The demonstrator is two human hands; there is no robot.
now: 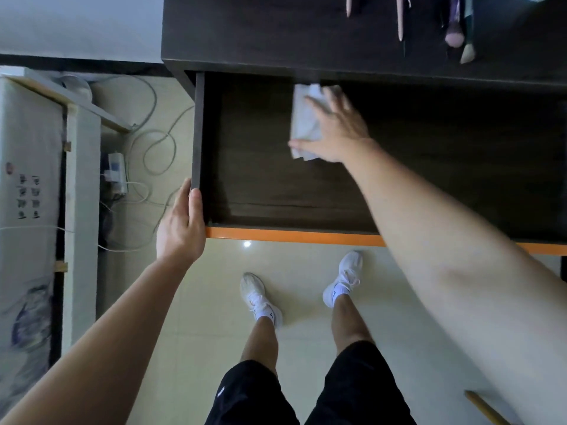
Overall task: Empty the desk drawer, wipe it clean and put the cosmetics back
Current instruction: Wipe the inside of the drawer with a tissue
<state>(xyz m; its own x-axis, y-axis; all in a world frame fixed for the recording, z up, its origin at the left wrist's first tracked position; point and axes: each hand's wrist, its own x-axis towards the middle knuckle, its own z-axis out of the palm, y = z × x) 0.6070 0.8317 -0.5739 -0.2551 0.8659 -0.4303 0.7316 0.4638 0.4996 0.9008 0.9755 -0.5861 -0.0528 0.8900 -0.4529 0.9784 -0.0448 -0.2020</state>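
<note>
The dark wooden drawer (260, 191) is pulled out from under the desk, with an orange front edge (291, 236). Its visible bottom holds only a white cloth (303, 118). My right hand (336, 127) lies flat on that cloth near the drawer's back, fingers spread over it. My left hand (182, 228) grips the drawer's left side wall (198, 133) at its front corner. Several makeup brushes (454, 29) lie on the dark desk top (276, 29) at the upper right.
A white box-like appliance (30, 179) stands at the left, with a power adapter (116, 173) and tangled cables (153, 148) on the tiled floor beside it. My legs and white shoes (343, 280) stand on the floor in front of the drawer. A wooden stick (484, 407) shows at the bottom right.
</note>
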